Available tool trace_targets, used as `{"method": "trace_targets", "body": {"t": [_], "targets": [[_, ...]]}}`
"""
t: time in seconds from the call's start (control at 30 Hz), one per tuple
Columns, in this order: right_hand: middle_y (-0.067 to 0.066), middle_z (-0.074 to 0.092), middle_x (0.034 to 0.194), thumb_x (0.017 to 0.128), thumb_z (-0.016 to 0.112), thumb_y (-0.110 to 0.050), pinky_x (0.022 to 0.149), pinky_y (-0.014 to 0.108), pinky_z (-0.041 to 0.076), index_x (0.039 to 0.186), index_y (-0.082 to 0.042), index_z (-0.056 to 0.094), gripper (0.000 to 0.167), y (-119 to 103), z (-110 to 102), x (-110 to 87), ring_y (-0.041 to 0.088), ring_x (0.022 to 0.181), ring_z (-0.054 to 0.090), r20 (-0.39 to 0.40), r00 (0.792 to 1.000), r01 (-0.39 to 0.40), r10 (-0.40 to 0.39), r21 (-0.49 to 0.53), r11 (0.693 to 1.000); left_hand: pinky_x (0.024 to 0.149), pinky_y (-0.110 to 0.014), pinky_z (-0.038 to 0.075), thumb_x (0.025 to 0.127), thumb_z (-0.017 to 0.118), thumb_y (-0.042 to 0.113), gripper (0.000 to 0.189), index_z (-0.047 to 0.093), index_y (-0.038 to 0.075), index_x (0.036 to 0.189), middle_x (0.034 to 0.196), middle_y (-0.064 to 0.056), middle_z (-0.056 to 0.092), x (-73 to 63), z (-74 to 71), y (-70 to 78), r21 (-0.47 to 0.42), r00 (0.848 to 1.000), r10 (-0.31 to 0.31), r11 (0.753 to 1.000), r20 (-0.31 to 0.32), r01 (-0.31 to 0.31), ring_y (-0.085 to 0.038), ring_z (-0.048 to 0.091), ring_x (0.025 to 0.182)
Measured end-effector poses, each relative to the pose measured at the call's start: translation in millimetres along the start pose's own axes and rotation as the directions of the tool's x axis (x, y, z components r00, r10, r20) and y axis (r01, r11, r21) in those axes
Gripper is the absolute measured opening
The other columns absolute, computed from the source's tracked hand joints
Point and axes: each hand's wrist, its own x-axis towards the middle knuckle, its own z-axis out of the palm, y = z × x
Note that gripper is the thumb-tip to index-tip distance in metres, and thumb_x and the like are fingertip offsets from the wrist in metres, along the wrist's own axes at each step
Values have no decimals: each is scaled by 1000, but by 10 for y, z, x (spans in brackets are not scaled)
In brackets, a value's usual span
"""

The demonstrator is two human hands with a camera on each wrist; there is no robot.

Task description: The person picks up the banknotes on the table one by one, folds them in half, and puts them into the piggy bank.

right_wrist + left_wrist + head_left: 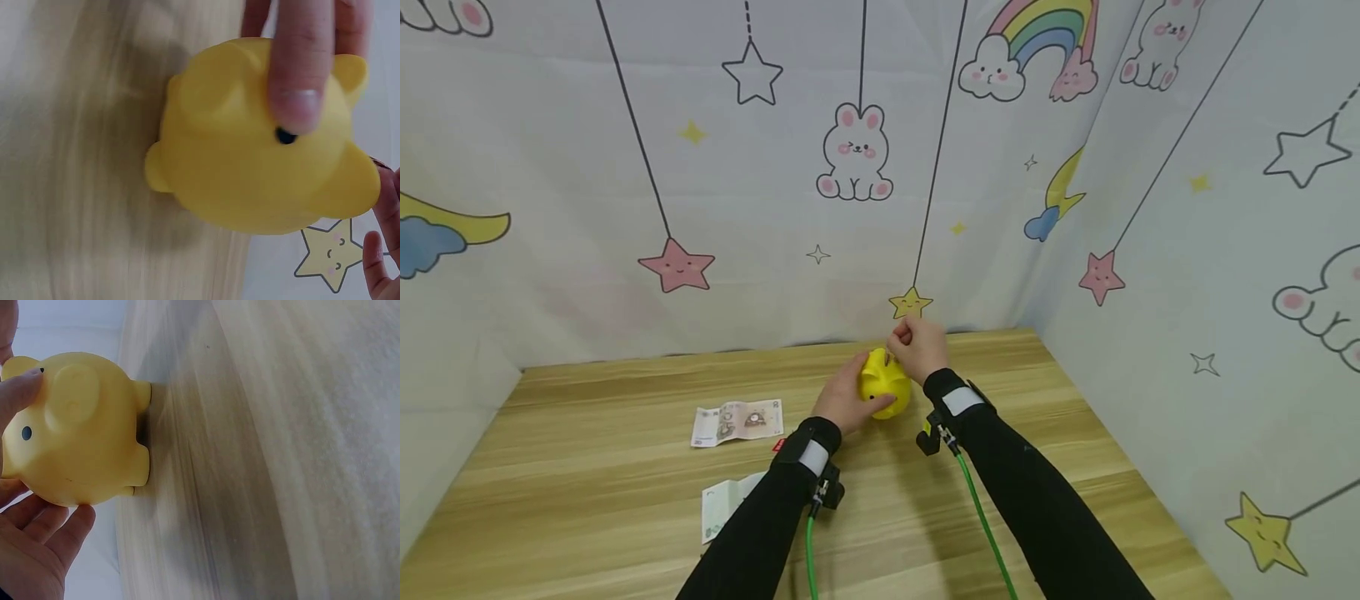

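A yellow piggy bank (886, 390) stands on its feet on the wooden table. My left hand (844, 397) grips it from the left. In the left wrist view the thumb (22, 394) lies by one eye and the other fingers (72, 534) curl round the opposite side. At the top of the bank my right hand (922, 348) pinches a small, thin, reddish-brown thing (380, 164), mostly hidden by the bank's ear and the fingers. Its exact kind cannot be made out. Whether it is inside the slot is hidden too.
A brownish banknote (741, 422) lies flat left of the bank. Nearer, a pale green banknote (721, 507) is partly covered by my left forearm. A small red thing (778, 445) shows beside that wrist. Printed cloth walls (760, 300) border the table (610, 467).
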Motion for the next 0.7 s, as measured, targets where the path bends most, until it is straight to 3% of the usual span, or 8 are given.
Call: {"method": "trace_targets", "body": {"t": [0.2,0.47,0.7], "targets": [[10,75,88,97,73,-9,73,37,61,91,-6,68,9,63,20,-89,25,78,71,-3,997,83,-83,13,996,111,-51,49,94,85,35,83,44,8,160,147,-16,61,-3,4,8,8,1000,-6,1000,-2,6,-35,61,124],[9,76,92,98,76,-14,78,38,60,96,-7,70,9,104,22,-214,26,82,69,49,995,92,-91,-3,996,109,-52,50,94,85,36,83,44,9,161,148,-16,61,4,-11,8,16,1000,6,1000,-1,-6,-35,62,123],[7,72,88,98,76,-16,73,33,53,98,-8,72,9,107,19,-219,24,79,62,60,994,95,-93,-33,995,111,-52,49,94,85,37,84,44,7,161,150,-16,59,16,8,-12,20,1000,10,1000,-1,-10,-36,60,126]]}}
